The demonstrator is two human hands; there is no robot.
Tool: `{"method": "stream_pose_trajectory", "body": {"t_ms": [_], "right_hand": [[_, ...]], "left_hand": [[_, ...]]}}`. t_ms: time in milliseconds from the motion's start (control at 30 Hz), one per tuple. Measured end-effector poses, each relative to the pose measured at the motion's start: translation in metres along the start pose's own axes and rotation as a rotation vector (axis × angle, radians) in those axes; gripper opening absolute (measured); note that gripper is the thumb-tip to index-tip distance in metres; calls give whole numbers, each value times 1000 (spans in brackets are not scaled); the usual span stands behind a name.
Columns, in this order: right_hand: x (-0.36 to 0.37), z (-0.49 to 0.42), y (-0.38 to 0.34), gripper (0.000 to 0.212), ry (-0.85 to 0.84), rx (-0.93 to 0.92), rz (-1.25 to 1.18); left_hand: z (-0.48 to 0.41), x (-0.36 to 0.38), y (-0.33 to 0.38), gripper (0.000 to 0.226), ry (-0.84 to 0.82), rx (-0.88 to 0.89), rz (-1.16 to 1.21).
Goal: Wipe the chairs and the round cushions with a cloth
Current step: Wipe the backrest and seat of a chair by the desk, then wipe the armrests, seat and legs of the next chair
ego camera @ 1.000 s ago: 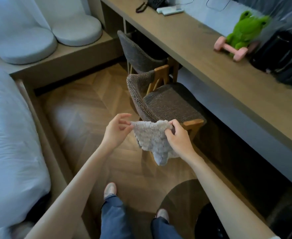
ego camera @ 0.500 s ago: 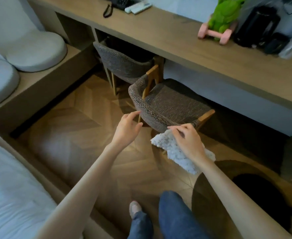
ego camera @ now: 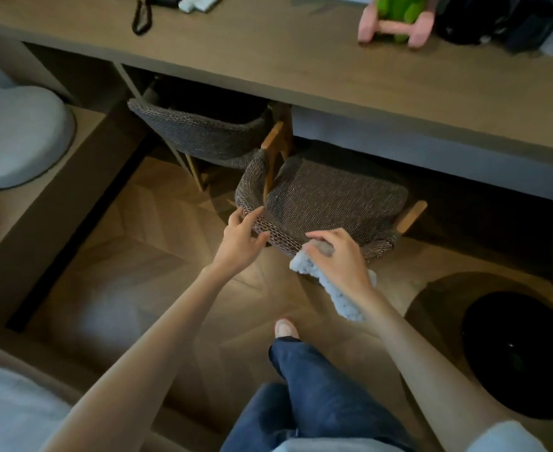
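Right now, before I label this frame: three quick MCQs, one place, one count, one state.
1. Where is the cloth? A. in a drawer B. in the right hand, at the back rim of the near chair C. on a hook
2. Woven chairs in view? A. one B. two C. three
3. The left hand is: A. open, fingers by that chair B. a fist C. gripping the cloth
B: the right hand grips it. B: a second chair is tucked under the desk. A: fingers spread, holding nothing.
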State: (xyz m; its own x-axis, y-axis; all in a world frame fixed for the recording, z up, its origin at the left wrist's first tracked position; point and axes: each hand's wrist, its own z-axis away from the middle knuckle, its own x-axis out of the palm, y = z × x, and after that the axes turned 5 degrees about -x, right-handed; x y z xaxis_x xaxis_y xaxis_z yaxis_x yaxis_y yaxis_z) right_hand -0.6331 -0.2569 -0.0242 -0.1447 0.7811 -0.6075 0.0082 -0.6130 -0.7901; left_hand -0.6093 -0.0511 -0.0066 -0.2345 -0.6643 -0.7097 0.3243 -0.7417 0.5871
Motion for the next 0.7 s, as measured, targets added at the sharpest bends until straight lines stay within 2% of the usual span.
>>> {"method": "stream_pose_trajectory", "body": {"t_ms": [167, 333, 467, 600, 700], "right_hand": [[31, -28, -9, 48, -74, 70, 203], [71, -43, -11, 43, -126, 143, 292], [93, -38, -8, 37, 20, 214, 363], [115, -27, -15, 45, 120, 318, 365], [124, -28, -20, 46, 109, 381, 473]], "left_hand": [[-44, -16, -18, 57, -32, -48, 34], [-89, -14, -28, 68, -183, -282, 348], [-117, -1, -35, 77, -258, -338, 493], [-134, 9, -43, 86, -277, -404, 709], [-147, 10, -46, 74, -367, -508, 862]]}}
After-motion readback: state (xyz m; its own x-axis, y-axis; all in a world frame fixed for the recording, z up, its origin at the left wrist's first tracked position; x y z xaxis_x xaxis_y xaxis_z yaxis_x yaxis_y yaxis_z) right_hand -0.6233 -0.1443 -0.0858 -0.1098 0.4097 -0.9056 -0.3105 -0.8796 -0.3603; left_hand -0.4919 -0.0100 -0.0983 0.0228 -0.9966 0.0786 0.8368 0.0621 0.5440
